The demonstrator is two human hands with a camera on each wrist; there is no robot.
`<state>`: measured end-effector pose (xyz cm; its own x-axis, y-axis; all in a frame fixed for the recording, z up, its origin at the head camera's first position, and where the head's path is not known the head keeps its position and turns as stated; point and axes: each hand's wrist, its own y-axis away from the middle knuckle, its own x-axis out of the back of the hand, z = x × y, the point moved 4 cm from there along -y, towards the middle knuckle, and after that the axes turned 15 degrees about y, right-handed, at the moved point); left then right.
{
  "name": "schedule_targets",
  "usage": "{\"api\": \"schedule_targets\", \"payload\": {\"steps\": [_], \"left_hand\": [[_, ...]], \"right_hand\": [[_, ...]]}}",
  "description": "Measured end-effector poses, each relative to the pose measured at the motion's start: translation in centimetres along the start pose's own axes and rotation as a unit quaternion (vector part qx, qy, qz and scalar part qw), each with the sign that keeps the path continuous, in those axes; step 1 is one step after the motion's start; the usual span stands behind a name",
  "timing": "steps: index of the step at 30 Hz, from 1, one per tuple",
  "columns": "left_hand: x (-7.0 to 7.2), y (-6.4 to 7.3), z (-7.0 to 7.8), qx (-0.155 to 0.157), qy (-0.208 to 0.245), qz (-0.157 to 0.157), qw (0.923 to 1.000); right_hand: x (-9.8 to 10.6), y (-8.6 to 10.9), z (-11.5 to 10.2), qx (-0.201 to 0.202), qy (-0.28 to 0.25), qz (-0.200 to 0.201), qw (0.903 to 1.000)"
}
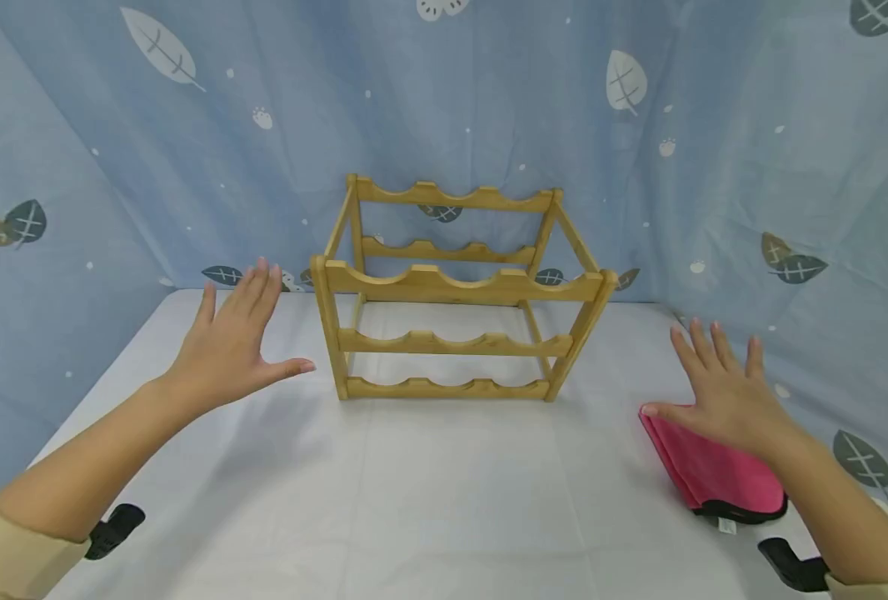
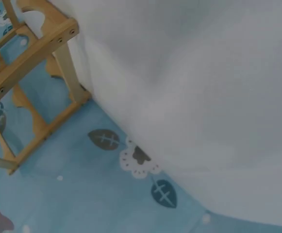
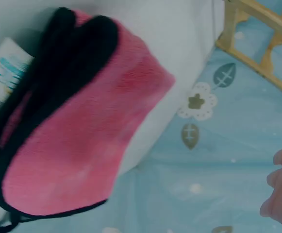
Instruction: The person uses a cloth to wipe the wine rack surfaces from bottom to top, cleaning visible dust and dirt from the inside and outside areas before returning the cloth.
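A wooden rack [image 1: 459, 287] with scalloped rails stands upright at the back middle of the white table. My left hand [image 1: 226, 342] hovers to the left of it, fingers straight and thumb stretched toward the rack without gripping anything. On the right, my right hand [image 1: 729, 396] is spread out with nothing in it, above a folded pink cloth [image 1: 721, 467] with black edging. In the right wrist view the cloth [image 3: 87, 126] shows its black border and a white tag [image 3: 7, 68]. The left wrist view shows one end of the rack [image 2: 39, 58].
A blue curtain [image 1: 459, 92] with leaf prints hangs behind and beside the white tabletop [image 1: 444, 483]. Black straps show at both wrists, the left strap [image 1: 114, 531] and the right strap [image 1: 792, 567].
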<state>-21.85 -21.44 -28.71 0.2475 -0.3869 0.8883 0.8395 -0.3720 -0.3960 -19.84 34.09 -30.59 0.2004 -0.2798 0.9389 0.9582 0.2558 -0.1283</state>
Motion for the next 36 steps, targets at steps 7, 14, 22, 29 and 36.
{"api": "schedule_targets", "payload": {"steps": [7,14,22,29,36], "left_hand": [[1.1,-1.6,1.0,-0.083,0.033,0.068,0.9937],[1.5,-2.9,1.8,-0.100,0.079,0.063,0.9899],[1.0,-4.2,2.8,-0.085,0.135,0.041,0.9863],[0.6,-5.3,2.1,-0.078,0.186,-0.008,0.9794],[1.0,-5.8,1.3,-0.078,0.252,-0.038,0.9639]], "right_hand": [[-2.3,0.9,0.3,0.010,-0.001,-0.026,0.9996],[-5.3,2.2,0.0,0.002,-0.016,-0.053,0.9984],[-7.9,3.7,0.3,-0.007,-0.024,-0.088,0.9958],[-9.9,4.7,1.4,0.004,-0.078,-0.113,0.9905],[-10.8,5.1,2.3,0.010,-0.146,-0.146,0.9785]]}}
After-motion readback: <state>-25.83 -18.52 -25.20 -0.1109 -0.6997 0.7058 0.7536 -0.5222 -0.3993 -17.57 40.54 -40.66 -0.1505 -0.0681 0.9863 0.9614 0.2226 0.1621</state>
